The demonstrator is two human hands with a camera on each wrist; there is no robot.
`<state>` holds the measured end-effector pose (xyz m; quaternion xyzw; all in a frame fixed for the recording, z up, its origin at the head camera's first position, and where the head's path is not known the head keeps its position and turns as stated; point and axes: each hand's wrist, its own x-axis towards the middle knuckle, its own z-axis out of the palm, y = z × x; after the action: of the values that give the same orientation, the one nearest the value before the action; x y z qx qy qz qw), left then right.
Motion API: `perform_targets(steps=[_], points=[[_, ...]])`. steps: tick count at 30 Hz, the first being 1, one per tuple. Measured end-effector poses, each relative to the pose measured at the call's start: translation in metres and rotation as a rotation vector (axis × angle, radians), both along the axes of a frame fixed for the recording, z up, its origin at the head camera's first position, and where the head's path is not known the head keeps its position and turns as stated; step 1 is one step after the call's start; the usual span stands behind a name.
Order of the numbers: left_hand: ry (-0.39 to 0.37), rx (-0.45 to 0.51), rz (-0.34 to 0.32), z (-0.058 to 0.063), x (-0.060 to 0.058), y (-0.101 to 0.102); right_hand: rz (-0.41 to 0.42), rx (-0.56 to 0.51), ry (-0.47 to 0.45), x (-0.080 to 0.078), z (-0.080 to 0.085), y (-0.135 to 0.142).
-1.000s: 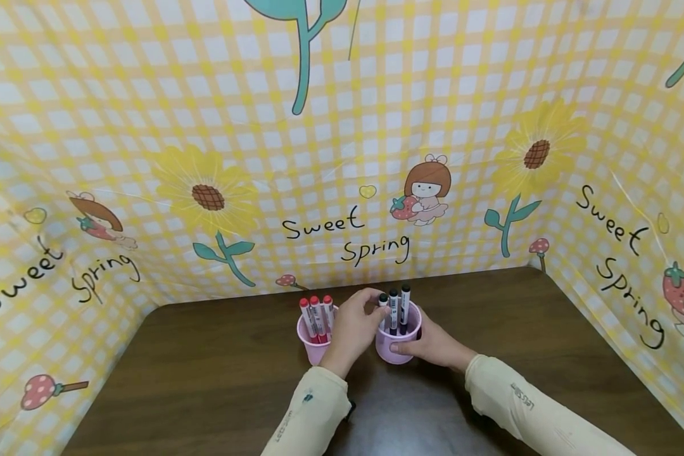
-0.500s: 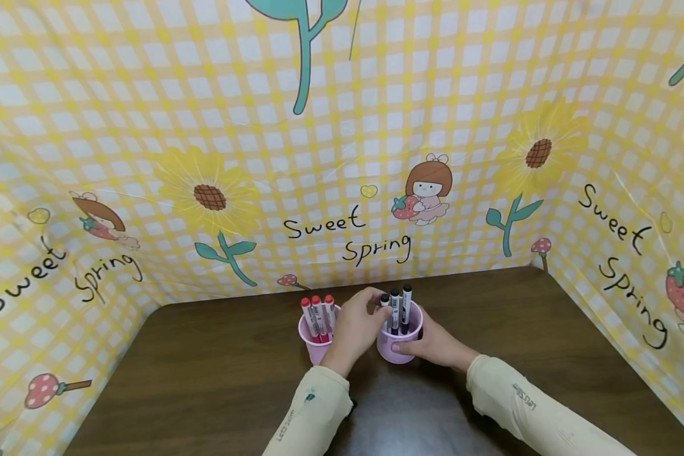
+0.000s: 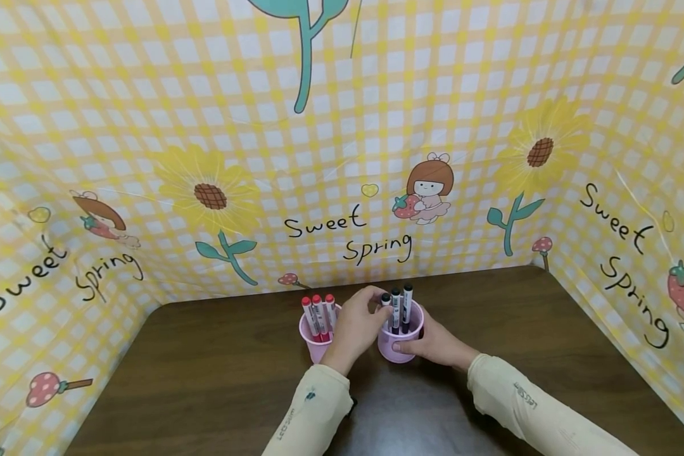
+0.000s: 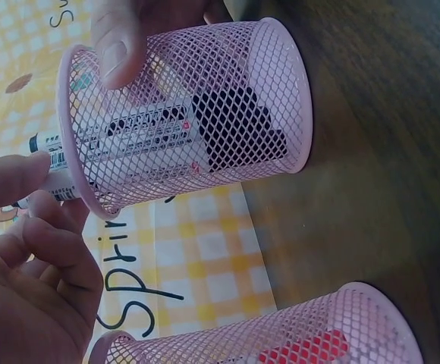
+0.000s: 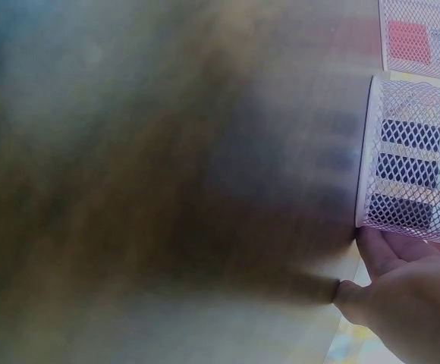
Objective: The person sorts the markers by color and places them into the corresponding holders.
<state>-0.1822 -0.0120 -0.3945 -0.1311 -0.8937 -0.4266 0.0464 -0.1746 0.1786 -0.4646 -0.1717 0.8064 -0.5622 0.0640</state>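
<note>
Two pink mesh pen cups stand side by side on the table. The right cup (image 3: 390, 353) has three black-capped markers (image 3: 396, 311) upright in it; the left cup (image 3: 313, 349) has three red-capped markers (image 3: 318, 316). My left hand (image 3: 353, 328) reaches over to the right cup and pinches the leftmost black marker (image 4: 62, 182) between thumb and fingers near its upper end, just above the rim. Its lower part is inside the cup. My right hand (image 3: 437, 344) grips the right cup from its right side, thumb across the front. My left forearm hides part of the left cup.
A dark brown wooden table (image 3: 205, 380) lies beneath both cups. Behind it and along both sides hangs a yellow checked cloth (image 3: 296, 158) printed with flowers and words. Cream sleeves (image 3: 313, 405) cover both forearms.
</note>
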Motion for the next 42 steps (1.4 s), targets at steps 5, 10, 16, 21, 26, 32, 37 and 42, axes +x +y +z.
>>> perform_targets(steps=[5,10,16,21,26,32,37,42], points=[[-0.002,-0.001,-0.004,0.000,-0.001,0.001,0.008,-0.009,0.004,0.000,-0.002,0.000],[-0.005,-0.005,-0.003,0.001,-0.003,0.003,0.010,-0.020,-0.006,0.001,0.000,0.001],[-0.019,-0.001,-0.009,0.004,-0.003,0.003,0.005,0.003,-0.015,0.001,0.001,0.001],[-0.026,0.003,-0.015,0.006,-0.003,0.003,0.008,0.003,-0.021,0.001,0.001,0.000],[-0.025,0.001,-0.005,0.008,-0.002,0.002,0.018,0.001,-0.019,0.000,0.000,-0.001],[0.024,0.032,0.001,0.014,-0.001,-0.001,0.018,0.003,-0.028,-0.002,-0.002,-0.001],[0.058,0.106,0.009,0.028,0.003,-0.004,0.011,0.022,-0.032,-0.002,-0.001,0.001],[0.099,0.174,0.004,0.047,0.011,-0.010,0.026,0.021,-0.004,-0.005,-0.002,0.004]])
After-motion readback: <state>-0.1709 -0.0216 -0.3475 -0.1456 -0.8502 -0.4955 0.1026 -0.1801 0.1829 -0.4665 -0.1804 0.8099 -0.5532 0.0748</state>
